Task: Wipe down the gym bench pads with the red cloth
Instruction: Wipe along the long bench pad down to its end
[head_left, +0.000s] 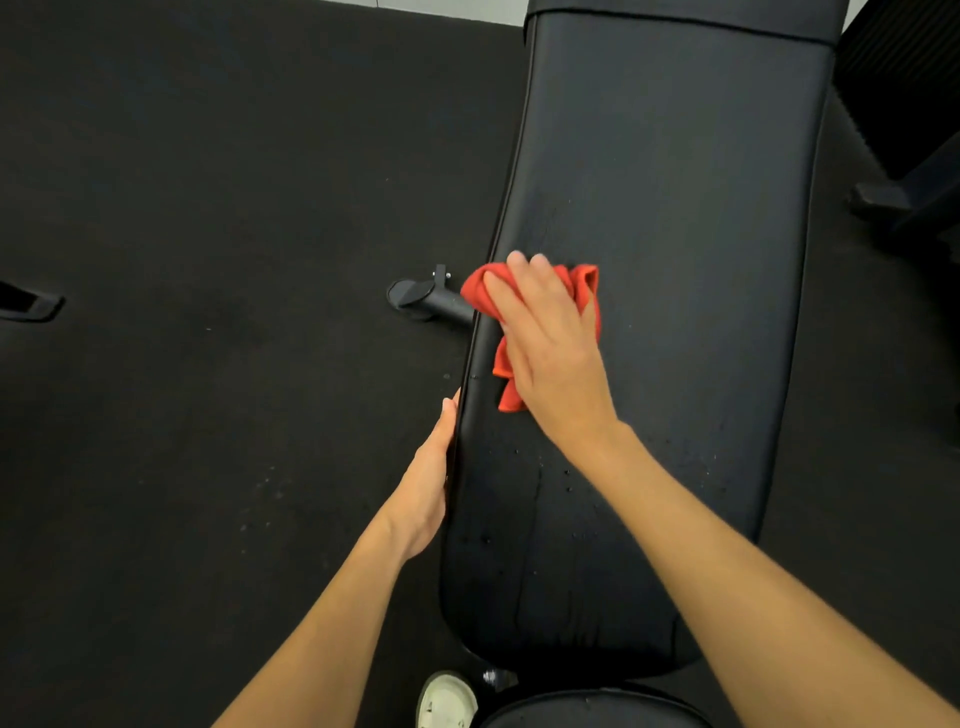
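Red cloth (585, 285) under flat right hand (550, 345) on bench pad (675, 208); left hand (423, 491) at edge, grip unclear

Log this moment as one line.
right hand: pressing red cloth on bench pad, left edge | left hand: touching pad's side | droplets near end

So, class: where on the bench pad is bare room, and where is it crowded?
Free: the bench pad beyond the red cloth up to the far seam, and its right half beside the right hand. Crowded: the left edge, with cloth, right hand and left hand.
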